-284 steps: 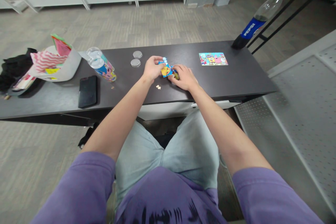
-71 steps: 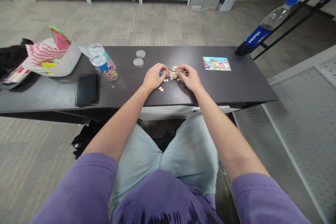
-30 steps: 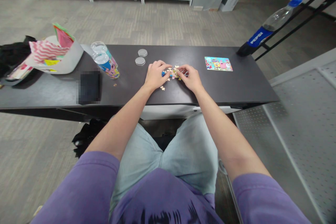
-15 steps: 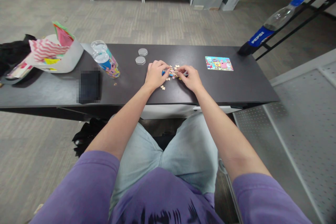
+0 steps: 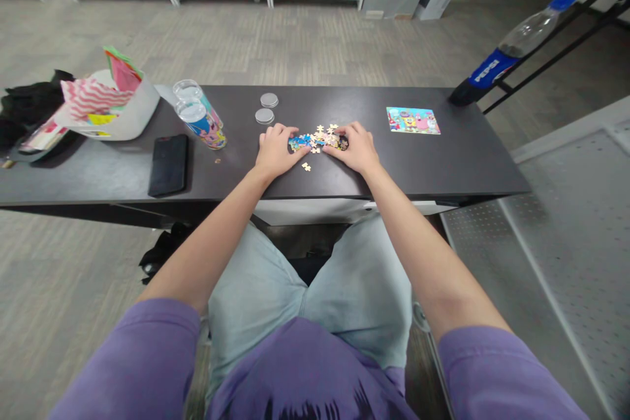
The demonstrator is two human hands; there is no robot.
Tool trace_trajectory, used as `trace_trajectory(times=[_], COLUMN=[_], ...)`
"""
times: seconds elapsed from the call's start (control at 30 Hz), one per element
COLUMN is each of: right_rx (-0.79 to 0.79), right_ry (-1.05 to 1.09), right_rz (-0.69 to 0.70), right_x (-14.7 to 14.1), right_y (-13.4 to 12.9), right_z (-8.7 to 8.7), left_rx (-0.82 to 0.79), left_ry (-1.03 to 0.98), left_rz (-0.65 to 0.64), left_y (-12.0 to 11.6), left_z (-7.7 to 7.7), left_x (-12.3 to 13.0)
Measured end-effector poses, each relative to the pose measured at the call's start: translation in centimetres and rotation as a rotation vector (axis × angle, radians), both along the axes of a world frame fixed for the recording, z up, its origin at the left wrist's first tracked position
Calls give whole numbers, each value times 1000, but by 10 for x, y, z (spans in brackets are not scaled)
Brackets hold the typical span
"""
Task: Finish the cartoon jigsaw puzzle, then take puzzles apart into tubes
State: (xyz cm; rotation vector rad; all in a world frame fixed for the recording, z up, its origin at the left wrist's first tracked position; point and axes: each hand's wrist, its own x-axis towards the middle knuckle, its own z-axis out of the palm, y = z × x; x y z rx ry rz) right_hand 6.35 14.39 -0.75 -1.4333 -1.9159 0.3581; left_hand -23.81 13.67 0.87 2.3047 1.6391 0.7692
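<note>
A small heap of jigsaw puzzle pieces (image 5: 317, 140), some blue or coloured and some plain tan side up, lies spread on the dark table between my hands. My left hand (image 5: 278, 152) rests at the heap's left edge, thumb and fingers apart around the blue pieces. At the right edge my right hand (image 5: 357, 146) curves about more pieces, its thumb and fingers also apart. One tan puzzle piece (image 5: 306, 167) lies nearer to me, away from the heap. Further right is a flat picture card (image 5: 413, 121) with colourful cartoon figures.
Two clear-topped printed cans (image 5: 205, 125) stand left, near two silver round lids (image 5: 264, 116). A black phone (image 5: 168, 165) lies by the front edge. A white bin (image 5: 132, 111) with colourful packets is further left. A Pepsi bottle (image 5: 497, 65) stands at the right end of the dark table (image 5: 457, 164).
My left hand has moved left and its fingers have spread. The puzzle pieces are spread wider, with more blue ones showing. My right hand has opened out, staying at the right edge.
</note>
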Motion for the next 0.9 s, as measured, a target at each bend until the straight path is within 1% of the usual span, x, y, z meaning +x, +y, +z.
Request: trace_trajectory(times=[0.1, 0.17, 0.33, 0.43, 0.63, 0.77, 0.9], right_rx=[-18, -23, -22, -25, -31, -44, -62], right_ry=[0, 5, 39, 72, 143, 202, 261], right_rz=[27, 46, 86, 101, 96, 70, 45], right_x=[0, -1, -2, 0, 7, 12, 16], right_y=[0, -1, -7, -9, -10, -11, -12], right_z=[0, 1, 5, 6, 7, 7, 6], left_rx=[-28, -41, -65, -45, 38, 45, 15], left_ry=[12, 2, -66, -135, -258, -259, -194], left_rz=[-15, -47, -190, -244, -284, -356, -461], left_y=[7, 14, 38, 54, 80, 83, 76], left_z=[1, 2, 6, 7, 10, 15, 19], left_x=[1, 3, 7, 14, 30, 27, 25])
